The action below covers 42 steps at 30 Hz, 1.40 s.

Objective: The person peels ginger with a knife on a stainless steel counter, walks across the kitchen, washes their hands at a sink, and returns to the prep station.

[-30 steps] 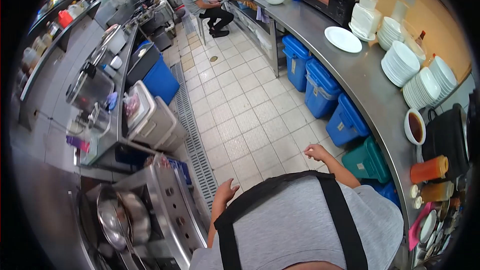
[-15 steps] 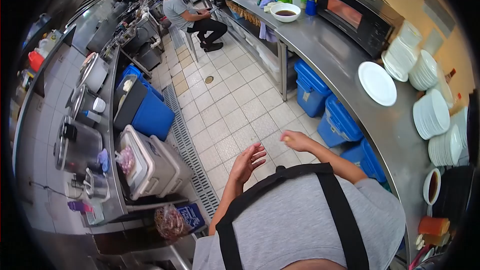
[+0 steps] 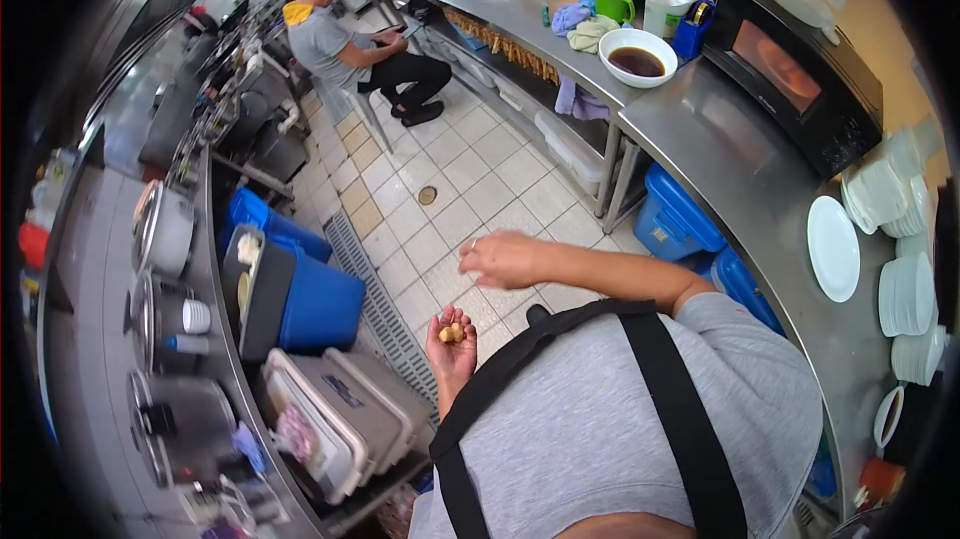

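My left hand (image 3: 450, 359) is turned palm up in front of my body, its fingers curled into a cup. In it lie a few small tan, lumpy food pieces (image 3: 452, 333), whose exact kind I cannot make out. Above and to the right of it, my right hand (image 3: 503, 259) reaches across over the tiled floor, back of the hand upward. Its fingers bend downward and are blurred, so whether they pinch anything is hidden. The two hands are apart.
On the right, a steel counter (image 3: 690, 124) bears a bowl of dark liquid (image 3: 637, 59), a microwave (image 3: 790, 69) and a white plate (image 3: 833, 249). Blue bins (image 3: 320, 304) and pale tubs (image 3: 345, 409) line the left. A seated person (image 3: 345, 44) occupies the aisle ahead.
The view has shifted forward along the aisle. My left hand has turned palm up, exposing the tan pieces. My right hand has swung left across my front.
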Available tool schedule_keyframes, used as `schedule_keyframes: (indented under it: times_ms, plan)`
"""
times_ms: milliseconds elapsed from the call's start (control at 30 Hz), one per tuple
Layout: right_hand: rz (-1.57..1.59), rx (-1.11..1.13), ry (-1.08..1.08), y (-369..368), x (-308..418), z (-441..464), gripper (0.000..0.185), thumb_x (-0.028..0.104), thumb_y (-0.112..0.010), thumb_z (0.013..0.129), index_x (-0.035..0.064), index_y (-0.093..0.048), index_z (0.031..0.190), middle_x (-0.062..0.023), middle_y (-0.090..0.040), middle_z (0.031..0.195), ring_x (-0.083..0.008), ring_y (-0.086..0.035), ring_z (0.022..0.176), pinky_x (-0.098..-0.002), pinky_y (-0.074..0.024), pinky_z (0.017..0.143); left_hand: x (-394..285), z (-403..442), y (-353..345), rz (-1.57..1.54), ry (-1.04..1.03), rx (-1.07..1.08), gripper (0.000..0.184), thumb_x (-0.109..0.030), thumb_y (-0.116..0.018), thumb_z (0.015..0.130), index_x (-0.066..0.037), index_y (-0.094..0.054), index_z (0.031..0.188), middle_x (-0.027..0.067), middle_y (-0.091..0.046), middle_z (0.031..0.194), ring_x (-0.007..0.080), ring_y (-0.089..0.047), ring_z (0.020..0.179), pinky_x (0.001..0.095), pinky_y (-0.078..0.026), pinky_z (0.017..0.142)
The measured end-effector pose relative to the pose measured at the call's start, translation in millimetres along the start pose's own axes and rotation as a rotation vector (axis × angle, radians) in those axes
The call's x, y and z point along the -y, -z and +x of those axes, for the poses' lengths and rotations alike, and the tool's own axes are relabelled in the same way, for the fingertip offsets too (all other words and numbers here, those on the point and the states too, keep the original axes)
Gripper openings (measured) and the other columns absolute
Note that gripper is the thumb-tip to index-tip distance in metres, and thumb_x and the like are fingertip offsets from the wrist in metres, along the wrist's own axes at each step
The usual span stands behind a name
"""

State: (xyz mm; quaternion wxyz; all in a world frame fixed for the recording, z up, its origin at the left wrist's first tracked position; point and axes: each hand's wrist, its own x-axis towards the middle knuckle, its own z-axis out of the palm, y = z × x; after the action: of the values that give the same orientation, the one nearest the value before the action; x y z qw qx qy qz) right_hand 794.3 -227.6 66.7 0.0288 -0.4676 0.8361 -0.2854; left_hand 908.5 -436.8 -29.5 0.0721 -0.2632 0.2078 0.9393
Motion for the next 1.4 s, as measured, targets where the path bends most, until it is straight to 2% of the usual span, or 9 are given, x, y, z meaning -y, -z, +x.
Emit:
schedule_keyframes:
  times_ms: [233,433,567,767,1000,1067,1200,1267,1400]
  plan:
    - [-0.142,-0.07,-0.478,84.4,-164.9,41.7,0.028,0.018,-0.062,0.079,0.0104,-0.059,0.106,-0.0113,-0.056,0.112,-0.0296,-0.056,0.102,-0.0406,-0.0471,0.084,-70.4,131.0,-98.2,0.212,-0.001,-0.076,0.027,-0.002,-0.054,0.074,-0.001,-0.055,0.102,0.0063,-0.058,0.092,0.0188,-0.055,0.083,0.0273,-0.046,0.071]
    - [-0.343,-0.372,-0.79,144.6,-302.0,72.7,0.03,0.019,-0.061,0.081,0.0051,-0.057,0.108,-0.0177,-0.052,0.118,-0.0335,-0.054,0.105,-0.0434,-0.0458,0.086,-90.3,268.7,-159.1,0.275,0.077,0.055,0.029,0.002,-0.052,0.072,-0.001,-0.055,0.1,0.0064,-0.058,0.091,0.0187,-0.055,0.082,0.0265,-0.045,0.069]
    - [-0.487,-0.529,-0.888,184.2,-394.7,100.7,0.026,0.016,-0.053,0.085,-0.0011,-0.056,0.104,-0.0306,-0.049,0.116,-0.0388,-0.057,0.098,-0.0464,-0.0482,0.08,-103.3,331.2,-218.1,0.296,0.151,0.078,0.021,0.0,-0.055,0.075,0.0,-0.056,0.096,0.0056,-0.057,0.087,0.0178,-0.055,0.078,0.0245,-0.044,0.063]
    - [-0.491,-0.499,-1.179,203.5,-525.1,140.8,0.036,0.012,-0.048,0.082,0.0054,-0.051,0.118,-0.0251,-0.055,0.104,-0.0381,-0.059,0.09,-0.0455,-0.0505,0.071,-110.9,417.5,-301.3,0.268,0.222,0.136,0.016,-0.004,-0.056,0.08,-0.001,-0.055,0.095,0.0076,-0.055,0.087,0.0182,-0.054,0.077,0.0229,-0.044,0.057]
    - [-0.144,-0.382,-1.212,206.3,-462.1,148.3,0.05,0.008,-0.042,0.08,0.0043,-0.039,0.129,-0.0231,-0.06,0.09,-0.0383,-0.061,0.077,-0.0483,-0.0482,0.066,-95.3,539.7,-381.1,0.433,0.492,0.241,0.018,-0.004,-0.057,0.08,0.001,-0.056,0.098,0.0097,-0.058,0.089,0.0208,-0.057,0.079,0.0241,-0.048,0.062]
    - [-0.125,-0.585,-1.215,197.1,-433.5,132.1,0.057,0.009,-0.041,0.08,0.0096,-0.031,0.137,-0.0232,-0.06,0.095,-0.0379,-0.061,0.076,-0.0476,-0.0482,0.066,-83.4,572.7,-414.2,0.501,0.558,0.28,0.019,-0.002,-0.057,0.08,0.001,-0.056,0.098,0.01,-0.059,0.088,0.021,-0.058,0.079,0.025,-0.05,0.063]
    - [-0.263,-0.831,-1.591,178.2,-396.5,100.7,0.066,0.008,-0.038,0.082,0.0195,-0.015,0.143,-0.0231,-0.057,0.102,-0.0384,-0.06,0.075,-0.0465,-0.0493,0.064,-60.5,639.5,-474.9,0.617,0.694,0.375,0.021,-0.001,-0.057,0.08,0.002,-0.056,0.101,0.0101,-0.059,0.088,0.0205,-0.058,0.079,0.0257,-0.051,0.063]
    - [-0.469,-0.811,-1.869,170.7,-386.8,98.0,0.066,0.007,-0.038,0.082,0.019,-0.017,0.143,-0.0207,-0.058,0.1,-0.0369,-0.061,0.073,-0.0461,-0.0498,0.062,-51.6,665.8,-505.2,0.693,0.795,0.451,0.022,-0.001,-0.056,0.081,0.001,-0.055,0.102,0.0109,-0.059,0.089,0.0212,-0.059,0.081,0.0263,-0.051,0.066]
    - [-0.348,-0.664,-2.131,148.3,-384.3,117.8,0.063,0.007,-0.039,0.082,0.0183,-0.023,0.142,-0.0197,-0.059,0.095,-0.0363,-0.061,0.07,-0.0462,-0.0496,0.061,-30.0,710.3,-555.9,0.75,0.965,0.597,0.02,-0.001,-0.057,0.081,0.001,-0.055,0.101,0.0124,-0.06,0.09,0.0227,-0.06,0.083,0.027,-0.052,0.068]
